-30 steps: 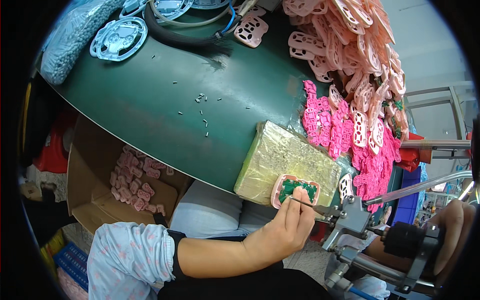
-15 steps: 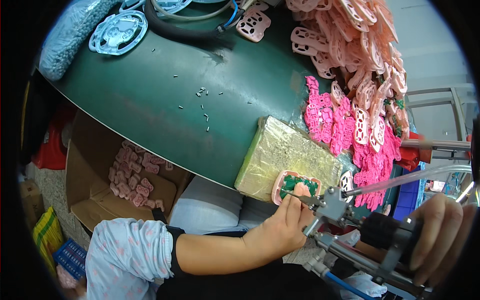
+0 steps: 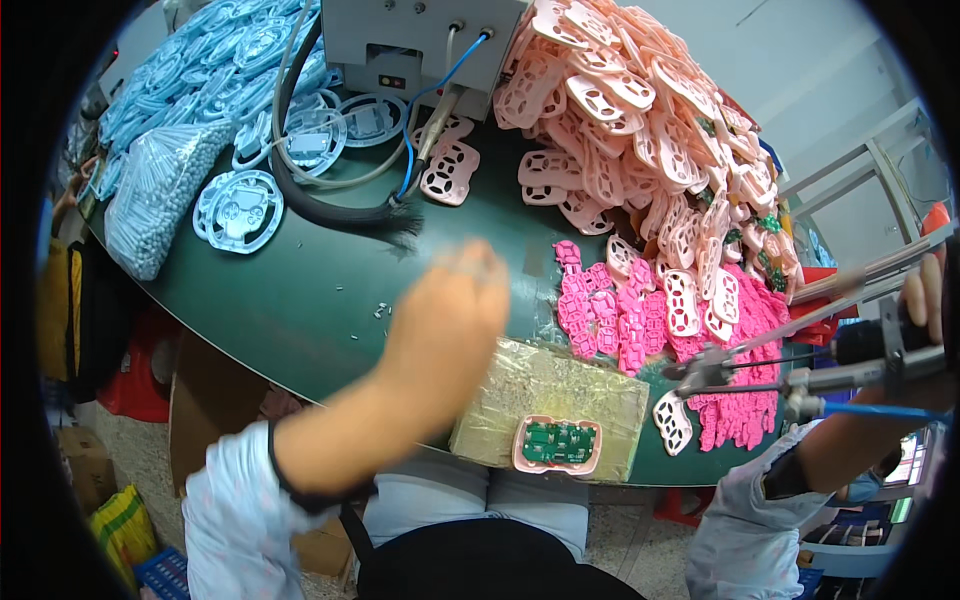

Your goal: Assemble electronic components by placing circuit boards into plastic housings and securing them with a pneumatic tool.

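A pink plastic shell with a green circuit board (image 3: 558,446) in it lies on the near edge of the yellowish tape-wrapped block (image 3: 545,385). My left hand (image 3: 450,320) hovers above the green table beyond the block's left corner, its fingers smeared by motion. Several small metal screws (image 3: 382,311) lie on the table left of it. Off to the right, my right hand (image 3: 925,300) grips the black handle of a screwdriver tool with a metal head (image 3: 705,370) and air hoses. That head is raised over the pink parts, apart from the shell.
Pale pink shells (image 3: 610,110) are heaped at the back right, with bright pink keypad pieces (image 3: 740,390) before them. Blue wheel-shaped parts (image 3: 240,210) and a bag of beads (image 3: 165,190) occupy the left. A grey machine box (image 3: 420,50) with hoses stands at the back.
My left hand has let go of the shell and moved left and away over the table. The screwdriver tool has lifted off the shell toward the right. My view has tilted up.
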`<action>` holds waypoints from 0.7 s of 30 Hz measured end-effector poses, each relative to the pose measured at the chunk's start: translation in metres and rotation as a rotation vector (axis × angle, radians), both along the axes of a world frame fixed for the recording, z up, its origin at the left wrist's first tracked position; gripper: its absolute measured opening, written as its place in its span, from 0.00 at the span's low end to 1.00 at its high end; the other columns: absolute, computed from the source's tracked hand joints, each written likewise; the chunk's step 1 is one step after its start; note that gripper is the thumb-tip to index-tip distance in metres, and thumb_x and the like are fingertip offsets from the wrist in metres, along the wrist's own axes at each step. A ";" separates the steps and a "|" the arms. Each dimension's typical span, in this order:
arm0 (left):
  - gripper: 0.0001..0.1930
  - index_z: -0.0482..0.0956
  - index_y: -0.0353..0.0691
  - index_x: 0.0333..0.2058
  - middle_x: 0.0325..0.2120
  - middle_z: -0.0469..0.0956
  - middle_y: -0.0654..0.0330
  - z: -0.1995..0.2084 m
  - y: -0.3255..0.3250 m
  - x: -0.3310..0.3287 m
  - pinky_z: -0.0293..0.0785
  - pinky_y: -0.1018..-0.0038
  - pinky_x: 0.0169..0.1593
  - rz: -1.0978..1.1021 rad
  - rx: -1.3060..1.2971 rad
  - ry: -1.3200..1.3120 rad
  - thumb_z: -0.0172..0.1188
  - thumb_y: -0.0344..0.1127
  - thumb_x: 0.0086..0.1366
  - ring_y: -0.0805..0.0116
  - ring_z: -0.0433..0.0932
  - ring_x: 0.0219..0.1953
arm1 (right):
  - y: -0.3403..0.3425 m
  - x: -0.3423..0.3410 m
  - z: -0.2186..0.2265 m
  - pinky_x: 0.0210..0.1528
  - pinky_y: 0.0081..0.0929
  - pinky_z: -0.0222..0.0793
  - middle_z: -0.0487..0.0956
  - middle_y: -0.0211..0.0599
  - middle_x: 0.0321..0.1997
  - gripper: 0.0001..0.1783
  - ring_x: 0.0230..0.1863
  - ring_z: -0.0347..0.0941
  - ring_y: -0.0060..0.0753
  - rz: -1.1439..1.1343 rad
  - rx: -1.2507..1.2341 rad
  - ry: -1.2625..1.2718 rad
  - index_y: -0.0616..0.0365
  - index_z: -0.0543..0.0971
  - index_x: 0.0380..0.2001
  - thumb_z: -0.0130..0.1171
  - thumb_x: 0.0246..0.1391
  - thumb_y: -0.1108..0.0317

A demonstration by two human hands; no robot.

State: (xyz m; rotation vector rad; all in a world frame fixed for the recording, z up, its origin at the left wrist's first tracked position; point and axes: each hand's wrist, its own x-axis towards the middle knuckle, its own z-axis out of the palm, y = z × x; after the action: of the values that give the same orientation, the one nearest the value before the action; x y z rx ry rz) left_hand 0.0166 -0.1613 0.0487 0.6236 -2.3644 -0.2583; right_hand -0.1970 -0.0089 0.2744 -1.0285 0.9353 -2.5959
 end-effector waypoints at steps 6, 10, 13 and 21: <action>0.12 0.77 0.36 0.39 0.37 0.78 0.47 -0.042 -0.115 -0.074 0.76 0.57 0.42 0.493 0.081 -0.429 0.63 0.34 0.57 0.47 0.79 0.39 | -0.005 -0.073 -0.035 0.33 0.21 0.62 0.57 0.26 0.28 0.19 0.27 0.58 0.18 0.167 0.467 0.639 0.63 0.68 0.33 0.57 0.60 0.55; 0.20 0.69 0.34 0.47 0.32 0.79 0.43 -0.061 -0.139 -0.065 0.78 0.58 0.39 0.424 -0.025 -0.367 0.62 0.29 0.56 0.46 0.81 0.37 | -0.024 -0.074 -0.043 0.33 0.24 0.60 0.60 0.28 0.26 0.18 0.26 0.61 0.23 -0.030 0.483 0.488 0.66 0.74 0.39 0.54 0.61 0.58; 0.42 0.59 0.33 0.56 0.39 0.76 0.37 -0.046 -0.130 -0.078 0.74 0.53 0.45 0.427 0.175 -0.314 0.73 0.34 0.45 0.38 0.77 0.42 | -0.013 -0.079 -0.027 0.49 0.34 0.71 0.72 0.35 0.35 0.26 0.37 0.73 0.31 -0.139 0.567 0.531 0.69 0.70 0.54 0.52 0.63 0.57; 0.22 0.74 0.29 0.49 0.38 0.80 0.58 -0.033 -0.108 -0.034 0.74 0.77 0.37 0.086 0.719 0.098 0.63 0.30 0.56 0.72 0.79 0.33 | 0.093 -0.091 -0.127 0.44 0.32 0.73 0.81 0.36 0.39 0.10 0.45 0.76 0.36 -0.260 1.307 1.143 0.57 0.82 0.38 0.62 0.50 0.71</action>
State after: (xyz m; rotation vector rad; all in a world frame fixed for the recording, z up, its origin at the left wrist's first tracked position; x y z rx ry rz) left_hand -0.0176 -0.2688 0.0156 1.0052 -2.1100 -1.0968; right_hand -0.2884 0.0845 0.1479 -1.7842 2.4861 -0.6791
